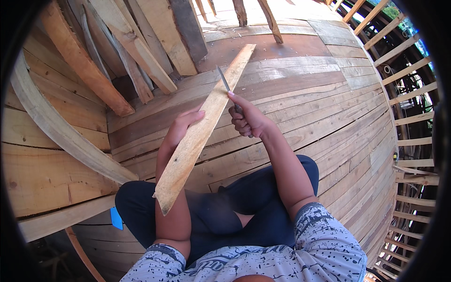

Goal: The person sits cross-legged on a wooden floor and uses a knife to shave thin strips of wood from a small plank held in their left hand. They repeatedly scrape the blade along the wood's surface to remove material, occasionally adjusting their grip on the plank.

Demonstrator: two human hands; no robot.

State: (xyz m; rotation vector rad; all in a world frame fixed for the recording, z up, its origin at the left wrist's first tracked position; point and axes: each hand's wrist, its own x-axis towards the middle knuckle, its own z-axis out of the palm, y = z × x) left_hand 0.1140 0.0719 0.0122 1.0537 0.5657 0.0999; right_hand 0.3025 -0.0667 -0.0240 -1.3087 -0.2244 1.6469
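A long, pale wooden plank [205, 123] slants across my lap, its near end broken to a point and its far end out over the floor. My left hand [181, 123] is closed around its left edge about midway, thumb on the top face and the other fingers hidden beneath. In my right hand [248, 116] is a knife [223, 79], the fist wrapped round its handle and the thumb stretched along toward the blade. The blade points up and to the left, crossing over the plank beyond my left hand; whether it touches the wood I cannot tell.
I sit cross-legged on a plank floor [300, 108] with small shavings on it. Boards and rough timbers [89, 61] lean at the upper left, beside a curved wooden rib [61, 122]. Wooden slats [413, 117] line the right side. Two posts [270, 21] stand at the far edge.
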